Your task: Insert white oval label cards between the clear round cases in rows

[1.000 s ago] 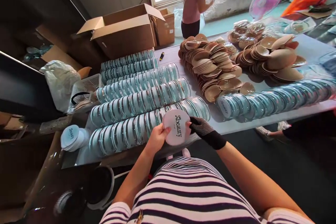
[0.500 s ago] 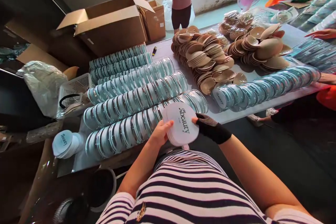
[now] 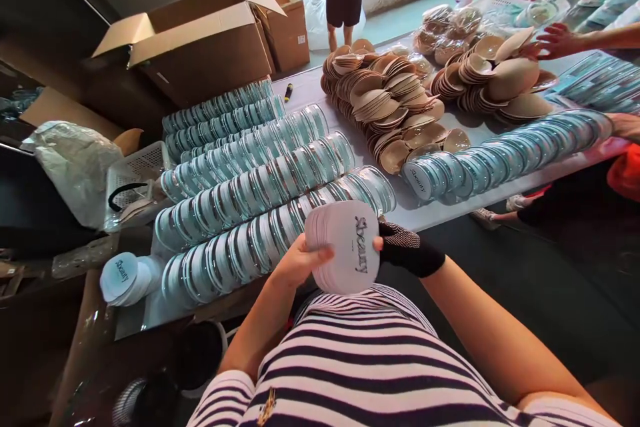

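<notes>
Between my two hands is a stack of round white cards (image 3: 345,250), its top one printed "Sbeauty". My left hand (image 3: 300,260) grips the stack's left side, thumb across the front and the edges fanned a little. On the right side my right hand (image 3: 403,247), in a black fingerless glove, pinches the rim with the thumb in front; its other fingers are hidden behind. The cards are held just above the table's front edge, close to my striped shirt. Right behind them runs the nearest row of clear round cases (image 3: 240,247).
Another pile of printed white cards (image 3: 123,278) stands at the table's left end. Beige cups (image 3: 385,107) are heaped mid-table. A co-worker's hand (image 3: 555,41) is by a second heap, near another row of cases (image 3: 510,153). An open carton (image 3: 200,40) stands behind.
The card stack has turned slightly and its edges show more on the left. A co-worker's hand has moved left to the beige cups. My view has shifted slightly.
</notes>
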A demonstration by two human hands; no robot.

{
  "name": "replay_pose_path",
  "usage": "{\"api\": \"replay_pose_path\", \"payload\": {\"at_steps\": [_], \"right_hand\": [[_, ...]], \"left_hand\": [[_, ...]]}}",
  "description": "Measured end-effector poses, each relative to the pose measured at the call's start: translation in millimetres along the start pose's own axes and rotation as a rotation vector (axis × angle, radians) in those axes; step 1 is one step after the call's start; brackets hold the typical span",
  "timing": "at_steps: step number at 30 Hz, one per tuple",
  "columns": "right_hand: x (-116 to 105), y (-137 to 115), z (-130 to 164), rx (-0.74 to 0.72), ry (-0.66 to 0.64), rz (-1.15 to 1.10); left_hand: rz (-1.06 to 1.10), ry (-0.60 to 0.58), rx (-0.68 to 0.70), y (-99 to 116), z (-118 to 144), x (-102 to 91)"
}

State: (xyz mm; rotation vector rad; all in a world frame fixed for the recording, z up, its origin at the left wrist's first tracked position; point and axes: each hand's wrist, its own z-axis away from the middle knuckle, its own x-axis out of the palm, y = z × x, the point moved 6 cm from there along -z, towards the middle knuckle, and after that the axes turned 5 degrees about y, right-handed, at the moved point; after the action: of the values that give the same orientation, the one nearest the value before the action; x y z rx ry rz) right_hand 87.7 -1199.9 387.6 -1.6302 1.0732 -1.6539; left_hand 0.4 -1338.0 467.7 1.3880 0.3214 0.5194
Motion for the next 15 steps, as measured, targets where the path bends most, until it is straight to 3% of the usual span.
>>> {"api": "replay_pose_path", "payload": {"at_steps": [2, 3, 6, 10, 13, 15], "right_hand": [[5.9, 0.7, 2.3, -0.003, -0.076, -0.063], [4.7, 0.5, 1.7, -0.011, -0.046, -0.073], [-2.9, -2.3, -2.2, -0.018, 0.1, -0.021], [-7.1, -16.2, -6.2, -0.117, 0.216, 0.08], [-16.9, -30.9, -3.6, -0.321, 0.51, 0.327], [-11.5, -34.4, -0.2, -0.39, 0.583, 0.58]], "left_hand": [[0.139, -0.109, -0.048, 0.1, 3.2, 9.8], [0.149, -0.091, -0.04, -0.2, 1.8, 8.7], [0.015, 0.126, 0.063, -3.4, -6.2, -9.0], [-0.018, 0.287, 0.179, -9.5, -11.0, -20.5], [0.07, 0.495, 0.261, -10.5, -12.2, -29.6], [0.126, 0.584, 0.278, -11.6, -14.1, -34.6]]}}
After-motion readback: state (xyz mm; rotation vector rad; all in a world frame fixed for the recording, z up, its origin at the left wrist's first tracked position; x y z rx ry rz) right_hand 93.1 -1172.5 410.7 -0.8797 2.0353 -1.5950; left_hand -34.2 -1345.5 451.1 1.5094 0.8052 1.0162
